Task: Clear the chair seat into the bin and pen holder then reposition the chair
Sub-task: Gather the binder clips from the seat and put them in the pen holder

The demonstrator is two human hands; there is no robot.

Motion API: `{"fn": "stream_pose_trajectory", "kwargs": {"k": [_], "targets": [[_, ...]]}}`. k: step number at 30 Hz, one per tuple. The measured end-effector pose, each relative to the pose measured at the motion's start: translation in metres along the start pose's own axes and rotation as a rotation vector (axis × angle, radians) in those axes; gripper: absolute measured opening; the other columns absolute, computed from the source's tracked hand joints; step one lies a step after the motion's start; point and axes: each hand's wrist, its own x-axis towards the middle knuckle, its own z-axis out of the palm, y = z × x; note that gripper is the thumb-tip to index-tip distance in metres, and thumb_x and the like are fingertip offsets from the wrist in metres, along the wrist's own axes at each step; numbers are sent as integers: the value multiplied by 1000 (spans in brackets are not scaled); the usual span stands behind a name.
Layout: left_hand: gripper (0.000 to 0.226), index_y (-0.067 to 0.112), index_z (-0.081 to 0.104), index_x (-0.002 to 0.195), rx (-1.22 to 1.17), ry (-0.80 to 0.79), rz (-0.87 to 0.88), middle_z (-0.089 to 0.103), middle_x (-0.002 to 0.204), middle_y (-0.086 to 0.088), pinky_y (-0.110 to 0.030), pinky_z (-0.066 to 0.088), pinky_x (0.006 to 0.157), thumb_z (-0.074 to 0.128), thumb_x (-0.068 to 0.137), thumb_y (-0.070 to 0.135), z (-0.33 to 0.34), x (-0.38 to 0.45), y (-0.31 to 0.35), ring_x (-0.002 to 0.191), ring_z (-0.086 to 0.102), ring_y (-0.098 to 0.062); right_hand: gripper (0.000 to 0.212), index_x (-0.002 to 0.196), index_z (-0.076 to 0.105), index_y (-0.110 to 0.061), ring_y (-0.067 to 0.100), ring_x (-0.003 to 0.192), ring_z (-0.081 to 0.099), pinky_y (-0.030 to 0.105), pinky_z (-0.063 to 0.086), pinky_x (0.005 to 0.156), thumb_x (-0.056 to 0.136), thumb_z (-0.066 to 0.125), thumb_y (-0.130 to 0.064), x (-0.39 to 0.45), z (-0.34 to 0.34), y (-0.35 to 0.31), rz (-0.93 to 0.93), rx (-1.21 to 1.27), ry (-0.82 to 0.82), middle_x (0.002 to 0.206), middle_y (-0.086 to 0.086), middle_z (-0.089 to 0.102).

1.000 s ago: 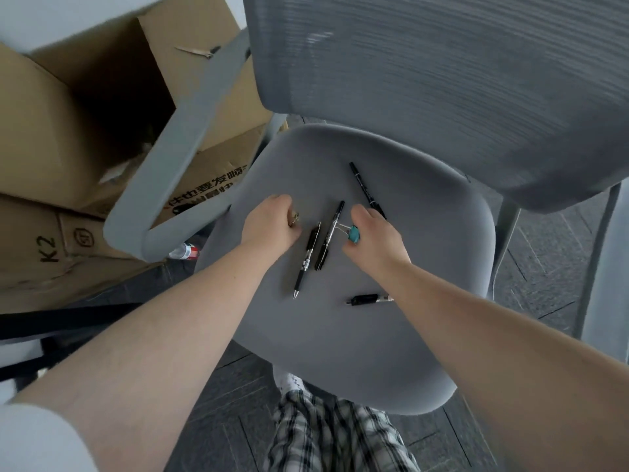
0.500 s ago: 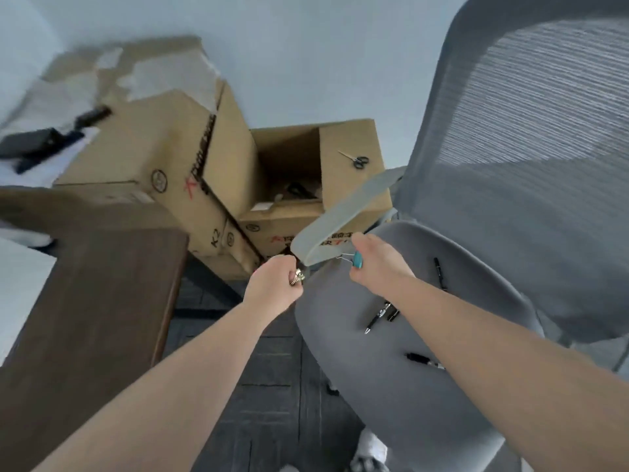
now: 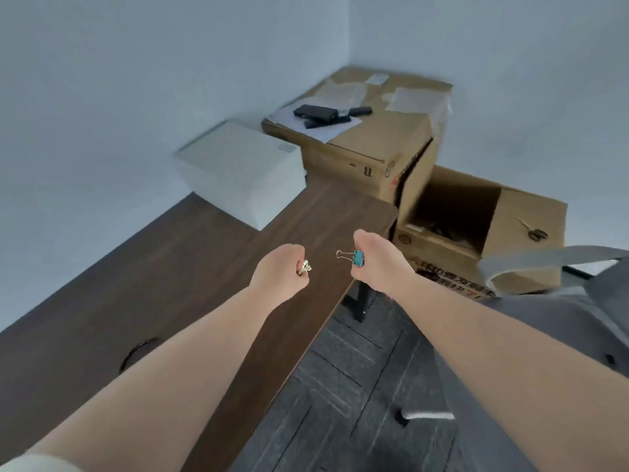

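My left hand (image 3: 279,277) is closed around a small gold-coloured clip (image 3: 305,267) that pokes out between thumb and fingers. My right hand (image 3: 377,264) pinches a teal binder clip (image 3: 355,258) with its wire handles pointing left. Both hands hover over the right end of a dark wooden desk (image 3: 170,277). The grey chair (image 3: 578,321) shows only at the right edge: part of its seat and one armrest (image 3: 531,264). The pens on the seat, a bin and a pen holder are out of view.
A white box (image 3: 245,168) sits on the desk's far end by the wall. Behind it stand a closed cardboard box (image 3: 381,137) with black devices on paper and an open cardboard box (image 3: 476,233) with scissors on its flap. Dark carpet tiles (image 3: 357,386) lie below.
I have turned left from the chair seat toward the desk. Both hands lifted off the seat, each carrying a clip, and now hang over the desk's end.
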Motion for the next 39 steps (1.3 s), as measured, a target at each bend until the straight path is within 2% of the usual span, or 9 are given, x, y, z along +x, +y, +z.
{"fn": "stream_pose_trajectory", "kwargs": {"k": [2, 5, 7, 11, 15, 24, 28, 33, 39], "targets": [[41, 24, 26, 58, -8, 24, -57, 50, 81, 0, -29, 34, 63, 58, 82, 13, -19, -29, -44, 72, 47, -24, 28, 91, 39, -15, 17, 69, 54, 24, 44, 59, 84, 66, -13, 4, 22, -51, -92, -8, -34, 89, 6, 53], [35, 20, 31, 61, -12, 43, -141, 54, 82, -4, -30, 39, 64, 58, 81, 11, -43, -75, -105, 73, 49, -23, 27, 97, 45, -14, 21, 79, 61, 31, 56, 75, 83, 68, -15, 4, 55, -121, -203, -3, -61, 96, 7, 58], [29, 17, 35, 64, -31, 50, -221, 53, 79, -3, -31, 39, 63, 59, 79, 10, -57, -104, -142, 72, 48, -24, 28, 97, 44, -14, 21, 81, 61, 32, 57, 81, 84, 68, -15, 2, 75, -162, -283, -8, -86, 98, 7, 58], [20, 14, 42, 67, -109, 59, -389, 61, 82, -7, -38, 48, 65, 59, 76, 9, -74, -158, -197, 74, 62, -30, 31, 92, 38, -17, 17, 79, 56, 29, 53, 82, 84, 68, -15, -2, 107, -226, -421, -44, -161, 93, 6, 55], [18, 13, 44, 68, -196, 54, -488, 64, 86, -10, -44, 55, 69, 60, 75, 9, -74, -189, -223, 76, 65, -31, 33, 92, 37, -16, 17, 78, 53, 28, 50, 75, 83, 69, -13, -6, 135, -268, -473, -105, -291, 90, 5, 51], [22, 18, 40, 66, -276, -37, -528, 61, 89, -10, -39, 55, 64, 58, 76, 8, -54, -185, -224, 77, 69, -32, 33, 102, 46, -7, 27, 86, 57, 41, 53, 77, 78, 68, -11, -2, 164, -288, -400, -189, -422, 89, 9, 53], [14, 14, 44, 73, -244, -96, -527, 57, 88, -6, -39, 54, 69, 55, 76, 7, -49, -176, -218, 83, 66, -32, 31, 100, 45, -6, 24, 81, 52, 39, 50, 74, 78, 67, -9, 1, 164, -285, -383, -191, -425, 88, 7, 50], [17, 15, 43, 73, -204, -146, -551, 54, 87, -4, -37, 52, 70, 58, 77, 9, -45, -172, -216, 82, 61, -28, 28, 93, 40, -9, 23, 79, 49, 35, 44, 66, 79, 65, -8, 2, 164, -285, -399, -199, -453, 83, 4, 47], [21, 12, 46, 83, -154, -153, -546, 61, 97, -8, -33, 45, 71, 65, 78, 15, -42, -173, -215, 87, 53, -25, 32, 105, 48, -5, 24, 85, 52, 42, 53, 78, 79, 65, -10, 0, 170, -287, -428, -207, -493, 90, 7, 50]]}}
